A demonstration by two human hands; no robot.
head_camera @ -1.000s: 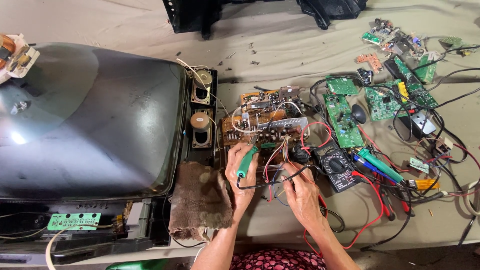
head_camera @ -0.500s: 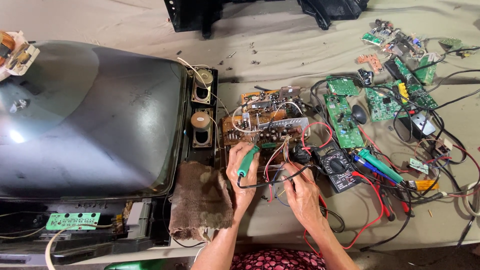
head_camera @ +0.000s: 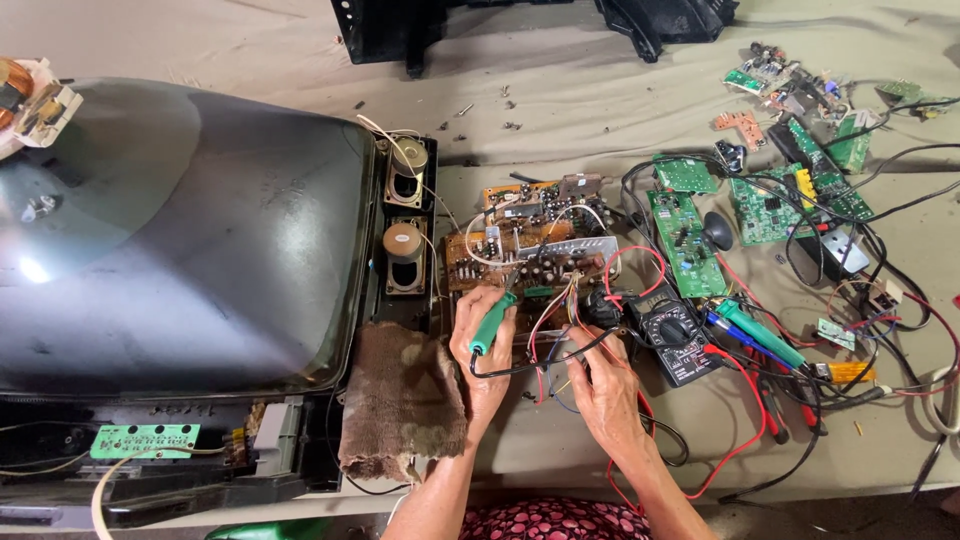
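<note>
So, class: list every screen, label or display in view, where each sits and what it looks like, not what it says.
Picture tube: left, large, dark grey, curved glass, unlit.
Multimeter: beside the right hand, black, round dial, display not clearly visible.
Green printed board: below the tube, small rectangle, pale markings.

Two bare arms are seen, with no sleeves, rings or watch on the left hand (head_camera: 484,352) or the right hand (head_camera: 602,385). Below them, near the brown cloth (head_camera: 403,400), dark clothing dotted with pink is worn.
</note>
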